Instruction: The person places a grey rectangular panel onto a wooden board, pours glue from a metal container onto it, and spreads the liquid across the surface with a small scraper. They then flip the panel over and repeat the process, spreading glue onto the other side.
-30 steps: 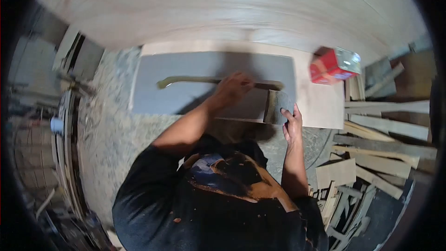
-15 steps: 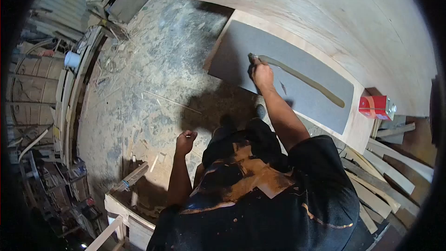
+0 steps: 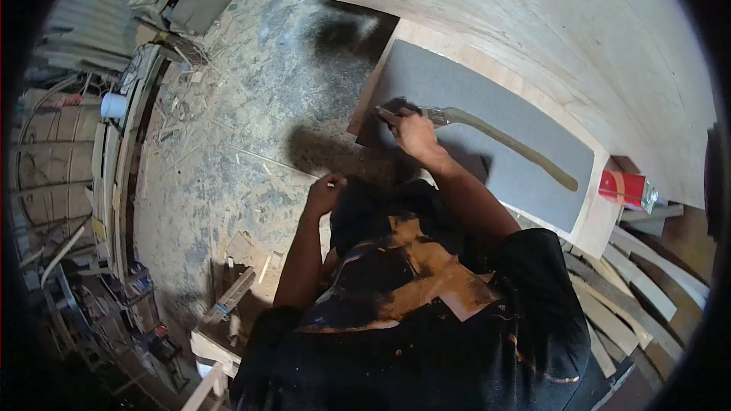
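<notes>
My right hand is closed around a brush, its handle pointing left and its metal band towards the right. The brush is over the left part of a grey sheet. From the brush end, a wet olive-brown strip runs right and down across the sheet. Its bristles are hard to make out. The sheet lies on a pale plywood board. My left hand hangs over the floor by my knee, fingers curled, with nothing visible in it.
A red metal tin stands at the board's right end. A tall plywood panel rises along the far side. Wood offcuts lie at the right. Timber, a white bucket and a wooden frame are at the left.
My right hand has moved left along the sheet and turned, so the brush shows more. My left hand has risen and shifted right towards my knee. The whole view has shifted slightly.
</notes>
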Motion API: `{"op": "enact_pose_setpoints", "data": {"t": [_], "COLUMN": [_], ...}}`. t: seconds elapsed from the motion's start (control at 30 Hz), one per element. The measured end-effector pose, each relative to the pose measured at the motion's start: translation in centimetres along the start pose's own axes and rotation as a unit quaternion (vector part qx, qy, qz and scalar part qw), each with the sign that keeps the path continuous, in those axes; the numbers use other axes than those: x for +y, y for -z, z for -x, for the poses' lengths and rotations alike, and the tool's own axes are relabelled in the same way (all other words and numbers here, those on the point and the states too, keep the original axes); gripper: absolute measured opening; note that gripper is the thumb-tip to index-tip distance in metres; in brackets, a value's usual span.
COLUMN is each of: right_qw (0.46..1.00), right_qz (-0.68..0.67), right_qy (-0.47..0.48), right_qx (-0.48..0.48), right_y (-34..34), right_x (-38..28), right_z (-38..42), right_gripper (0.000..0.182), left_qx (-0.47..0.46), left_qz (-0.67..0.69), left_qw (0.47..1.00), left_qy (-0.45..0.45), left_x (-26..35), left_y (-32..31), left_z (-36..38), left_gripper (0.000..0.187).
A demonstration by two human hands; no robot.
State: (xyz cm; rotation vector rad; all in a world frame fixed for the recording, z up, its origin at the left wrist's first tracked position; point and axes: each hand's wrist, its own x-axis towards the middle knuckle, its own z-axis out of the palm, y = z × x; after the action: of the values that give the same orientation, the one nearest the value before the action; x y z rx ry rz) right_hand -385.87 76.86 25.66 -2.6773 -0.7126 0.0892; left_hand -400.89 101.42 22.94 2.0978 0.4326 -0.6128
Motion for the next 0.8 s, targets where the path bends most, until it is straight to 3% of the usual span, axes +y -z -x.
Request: {"op": "enact_pose_setpoints", "data": {"t": [0.07, 0.1, 0.13, 0.2, 0.27, 0.33, 0.37, 0.4, 0.47, 0.53, 0.6, 0.63, 0.67, 0.73, 0.8], "right_qw": [0.990, 0.988, 0.987, 0.968, 0.969, 0.983, 0.983, 0.981, 0.977, 0.957, 0.953, 0.962, 0.959, 0.983, 0.984], "right_qz": [-0.030, -0.057, -0.056, -0.041, 0.006, 0.001, -0.013, -0.008, -0.020, -0.058, -0.031, -0.050, -0.050, 0.013, 0.018], "right_qy": [-0.118, -0.143, -0.149, -0.227, -0.226, -0.129, -0.155, -0.170, -0.211, -0.256, -0.261, -0.259, -0.268, -0.183, -0.174], "right_qx": [-0.069, -0.004, -0.002, 0.098, 0.095, 0.134, 0.092, 0.092, -0.014, 0.123, 0.152, 0.077, 0.076, -0.020, -0.014], "right_y": [2.1, 4.0, 3.2, -0.5, -3.2, -4.3, -4.0, -2.8, -1.2, -0.5, -0.4, -1.2, -2.2, -2.9, -1.8], "right_x": [0.5, 0.1, 0.8, 1.7, -0.6, -3.5, -4.7, -5.1, -5.4, -3.6, -2.6, -2.7, -3.5, -5.5, -6.5], "right_z": [-0.5, 0.0, 0.6, 1.8, 1.5, -0.4, -1.4, -2.1, -3.5, -3.5, -3.4, -2.7, -1.4, 0.3, 0.3], "right_gripper": [0.046, 0.046, 0.046, 0.045, 0.045, 0.045, 0.046, 0.046, 0.044, 0.039, 0.035, 0.038, 0.038, 0.038, 0.039], "left_qx": [0.000, 0.017, 0.011, -0.040, -0.061, -0.139, -0.168, -0.185, -0.197, -0.211, -0.219, -0.210, -0.201, -0.183, -0.192], "left_qz": [-0.008, -0.009, -0.011, -0.006, -0.024, -0.067, -0.076, -0.092, -0.105, -0.093, -0.010, -0.001, 0.007, -0.024, -0.003], "left_qw": [1.000, 1.000, 1.000, 0.999, 0.998, 0.988, 0.983, 0.978, 0.975, 0.973, 0.974, 0.975, 0.975, 0.978, 0.974], "left_qy": [-0.001, -0.008, -0.012, -0.008, -0.020, 0.030, 0.001, 0.029, 0.006, 0.020, 0.052, 0.073, 0.091, 0.096, 0.116], "left_x": [1.4, 0.9, 1.0, 0.7, -1.3, -2.5, -6.0, -3.9, -6.7, -11.0, -13.2, -13.3, -13.2, -12.4, -13.8], "left_y": [2.0, 2.6, 3.3, 5.0, 5.9, 6.9, 7.1, 9.0, 11.5, 13.9, 16.4, 17.4, 18.4, 19.2, 19.6], "left_z": [-1.7, -2.8, -3.6, -4.9, -6.9, -9.0, -11.1, -10.8, -13.3, -16.8, -18.4, -18.4, -18.4, -18.3, -18.8], "left_gripper": [0.035, 0.031, 0.031, 0.032, 0.030, 0.030, 0.032, 0.035, 0.035, 0.031, 0.029, 0.029, 0.028, 0.029, 0.027]}}
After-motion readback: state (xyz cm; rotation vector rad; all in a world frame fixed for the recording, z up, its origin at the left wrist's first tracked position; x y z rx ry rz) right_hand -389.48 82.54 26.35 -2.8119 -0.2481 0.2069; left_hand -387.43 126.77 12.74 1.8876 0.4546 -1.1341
